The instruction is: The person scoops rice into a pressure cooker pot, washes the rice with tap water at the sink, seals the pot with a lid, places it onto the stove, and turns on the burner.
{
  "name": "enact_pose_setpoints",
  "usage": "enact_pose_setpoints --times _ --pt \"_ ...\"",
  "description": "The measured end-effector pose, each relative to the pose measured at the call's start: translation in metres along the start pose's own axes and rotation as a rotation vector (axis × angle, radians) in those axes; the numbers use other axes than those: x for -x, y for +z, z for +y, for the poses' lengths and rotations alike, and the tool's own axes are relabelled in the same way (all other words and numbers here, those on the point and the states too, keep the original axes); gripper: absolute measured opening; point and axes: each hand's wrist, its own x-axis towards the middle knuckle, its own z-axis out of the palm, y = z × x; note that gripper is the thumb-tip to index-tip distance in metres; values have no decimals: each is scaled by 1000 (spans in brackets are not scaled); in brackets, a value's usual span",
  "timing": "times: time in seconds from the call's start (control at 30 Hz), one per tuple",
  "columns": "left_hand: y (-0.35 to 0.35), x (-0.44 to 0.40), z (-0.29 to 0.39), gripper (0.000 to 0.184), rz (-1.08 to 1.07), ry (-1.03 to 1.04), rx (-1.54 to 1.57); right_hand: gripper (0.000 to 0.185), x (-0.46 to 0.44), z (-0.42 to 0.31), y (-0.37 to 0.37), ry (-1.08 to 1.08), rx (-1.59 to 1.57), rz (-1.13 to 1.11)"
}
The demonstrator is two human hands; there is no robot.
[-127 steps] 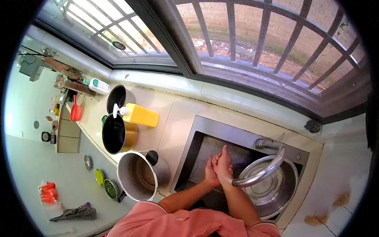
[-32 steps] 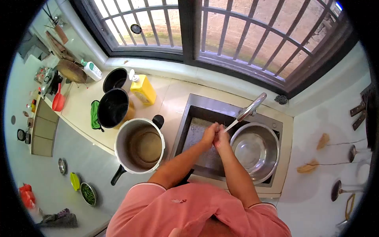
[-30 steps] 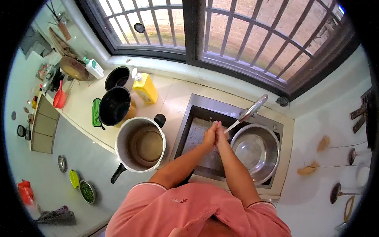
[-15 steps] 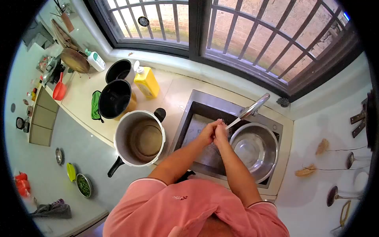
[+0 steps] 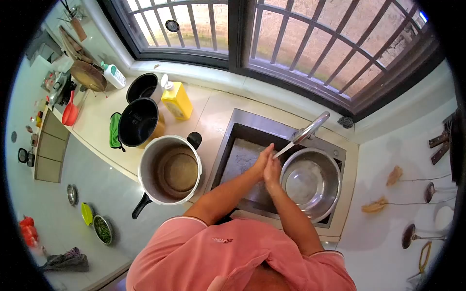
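Note:
My left hand (image 5: 262, 160) and my right hand (image 5: 273, 173) are pressed palm to palm, fingers stretched out, with nothing visible between them. Both are over the sink (image 5: 241, 155), under the stream from the silver faucet (image 5: 313, 127). The water runs down onto the fingertips. Where the palms meet is hidden. Just right of my right hand, a round metal basin (image 5: 310, 182) rests in the right part of the sink.
Left of the sink stands a large pressure cooker pot (image 5: 177, 169) without a lid. Behind it are two black-lined pots (image 5: 138, 121), a yellow pump bottle (image 5: 178, 101) and a green cloth (image 5: 114, 131). Ladles (image 5: 408, 236) hang on the right wall. A bowl of greens (image 5: 102, 229) sits lower left.
My hands have gone from clasped together to fingers lying straighter against each other, still under the faucet. The whole view has shifted slightly left.

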Motion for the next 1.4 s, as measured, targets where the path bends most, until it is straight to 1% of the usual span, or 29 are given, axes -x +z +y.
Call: enact_pose_setpoints --times 0.07,0.1,0.13,0.2,0.23,0.33,0.37,0.4,0.43,0.47,0.5,0.6,0.63,0.67,0.73,0.77,0.8,0.87,0.9,0.97,1.0,1.03,1.1,1.13,1.17,1.23,1.27,1.3,1.4 --pt "17 0 4 69 440 143 -90 58 18 0 -3 23 -28 41" --pt "6 0 7 78 386 193 -113 58 27 -2 -4 61 -55 49" --pt "-13 -17 -6 78 322 256 -140 59 27 -4 -6 111 -93 45" --pt "-48 -48 -26 78 201 403 -191 61 9 -12 -15 303 -247 -70" --pt "-10 -11 -18 76 272 86 -169 61 -7 -15 -21 429 -335 -145" --pt "45 38 -26 72 428 126 -317 64 -38 -27 -28 814 -627 -361" --pt "69 46 -23 71 525 269 -348 65 -40 -21 -21 873 -739 -355" --pt "74 44 -21 70 557 332 -347 65 -43 -6 -13 815 -758 -348" --pt "72 35 -22 69 556 341 -330 65 -44 14 -8 761 -778 -339" --pt "66 25 -24 67 544 329 -301 64 -41 -1 -12 709 -798 -329" --pt "57 16 -22 66 525 301 -276 62 -39 -13 -21 804 -675 -298" --pt "22 -21 -18 63 485 248 -268 65 -23 -32 -39 666 -835 -381" --pt "10 -35 -17 61 494 286 -330 57 -14 -43 -41 589 -922 -407" --pt "-3 -47 -16 60 515 329 -421 60 -2 -61 -46 554 -825 -395" --pt "11 -38 -3 51 612 412 -686 63 19 -83 -61 368 -807 -466" --pt "27 -29 2 50 599 270 -477 63 24 -90 -68 412 -782 -444" --pt "41 -19 9 49 588 117 -276 63 29 -79 -68 373 -805 -411" --pt "11 -45 9 31 465 47 -102 52 32 -74 -84 371 -846 -417" --pt "14 -37 5 27 410 58 -96 47 27 -70 -96 352 -794 -404" --pt "11 -36 2 23 350 120 -104 38 8 -63 -116 317 -696 -395" --pt "2 -41 2 22 349 178 -115 30 -6 -60 -125 321 -643 -311" --pt "-2 -39 5 27 323 97 -155 21 -24 -55 -133 321 -593 -234" --pt "34 -15 5 27 429 224 -393 18 -66 -37 -144 466 -638 -110" --pt "56 -2 5 27 477 287 -513 18 -82 -26 -149 462 -561 -67" --pt "70 2 12 28 567 236 -386 18 -101 -17 -153 450 -485 -32" --pt "82 9 22 28 479 183 -318 31 -142 13 -157 473 -379 -119" --pt "83 12 25 28 441 155 -284 33 -159 21 -153 413 -282 -77" --pt "73 7 20 33 366 337 -590 35 -173 26 -149 354 -185 -35" --pt "80 12 18 30 316 411 -606 40 -205 36 -137 133 99 119"
